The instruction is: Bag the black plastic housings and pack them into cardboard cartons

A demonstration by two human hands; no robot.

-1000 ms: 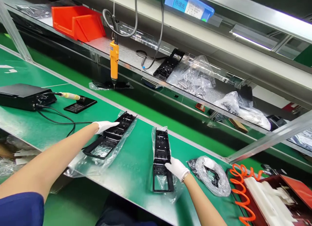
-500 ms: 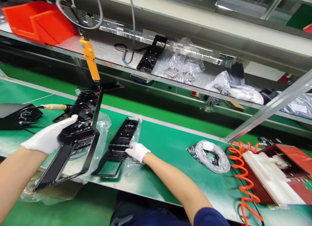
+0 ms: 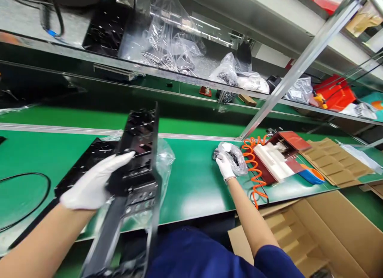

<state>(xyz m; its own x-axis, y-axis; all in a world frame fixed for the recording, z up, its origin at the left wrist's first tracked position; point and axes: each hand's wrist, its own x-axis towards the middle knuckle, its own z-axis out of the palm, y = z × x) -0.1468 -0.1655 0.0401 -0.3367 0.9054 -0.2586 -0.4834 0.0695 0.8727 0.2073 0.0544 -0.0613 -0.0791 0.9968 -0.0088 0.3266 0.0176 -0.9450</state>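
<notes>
A worker's gloved left hand (image 3: 92, 184) is gripping a black plastic frame (image 3: 136, 166), lifting it above the green bench (image 3: 194, 182), while the right hand (image 3: 224, 166) is resting, fingers curled, on a clear bag of small black parts (image 3: 236, 158) beside an orange coiled hose (image 3: 254, 166).
</notes>
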